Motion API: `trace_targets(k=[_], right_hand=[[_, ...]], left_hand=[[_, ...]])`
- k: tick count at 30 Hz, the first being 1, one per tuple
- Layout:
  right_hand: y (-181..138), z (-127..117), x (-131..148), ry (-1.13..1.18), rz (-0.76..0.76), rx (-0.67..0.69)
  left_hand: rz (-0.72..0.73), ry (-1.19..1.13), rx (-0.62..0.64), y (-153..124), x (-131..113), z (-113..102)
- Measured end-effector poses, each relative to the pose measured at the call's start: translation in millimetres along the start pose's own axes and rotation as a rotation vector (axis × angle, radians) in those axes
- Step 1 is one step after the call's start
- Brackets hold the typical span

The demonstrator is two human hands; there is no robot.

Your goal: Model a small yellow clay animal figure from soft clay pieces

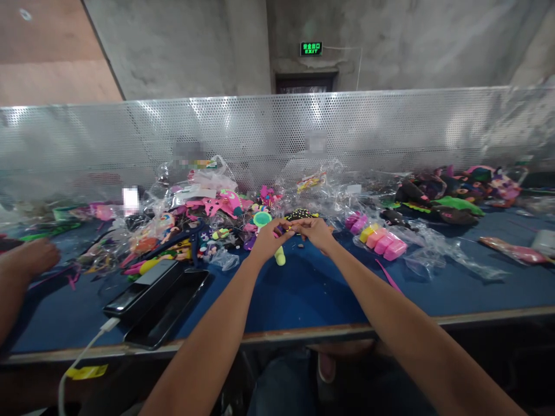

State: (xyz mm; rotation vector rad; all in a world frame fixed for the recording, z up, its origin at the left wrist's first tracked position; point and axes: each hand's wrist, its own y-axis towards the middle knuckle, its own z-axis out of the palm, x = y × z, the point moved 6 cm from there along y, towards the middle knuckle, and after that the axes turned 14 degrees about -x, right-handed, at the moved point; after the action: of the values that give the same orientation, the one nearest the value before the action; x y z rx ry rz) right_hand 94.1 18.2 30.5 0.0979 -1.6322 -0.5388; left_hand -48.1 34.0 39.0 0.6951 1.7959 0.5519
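Your left hand and right hand meet, grips unclear, by the black, yellow-dotted piece; slack fingers may knock it.

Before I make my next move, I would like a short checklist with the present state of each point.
1. Hands working together: ok. The left hand and right hand come together at the fingers.
2. Secure grip: cannot tell. The fingers hide what they may hold.
3. Pale green piece apart from the left hand: cannot tell. It lies right beside it.
4. Pink blocks apart from the right hand: ok. They lie to its right.
5. White cable off the table edge: not ok. It hangs over.
6. Co-worker's hand apart: ok. It is far left.
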Motion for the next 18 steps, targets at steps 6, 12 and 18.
trace_targets(k=[6,12,18], right_hand=[[-9,14,-4,0.085,0.081,0.163],[-13,17,-3,0.159,0.109,0.210],[-11,15,-4,0.109,0.096,0.188]], left_hand=[[0.061,0.038,0.056,-1,-2,2],[0.106,0.132,0.044,1,-3,-4],[0.030,0.082,-0.071,4,-1,-13]])
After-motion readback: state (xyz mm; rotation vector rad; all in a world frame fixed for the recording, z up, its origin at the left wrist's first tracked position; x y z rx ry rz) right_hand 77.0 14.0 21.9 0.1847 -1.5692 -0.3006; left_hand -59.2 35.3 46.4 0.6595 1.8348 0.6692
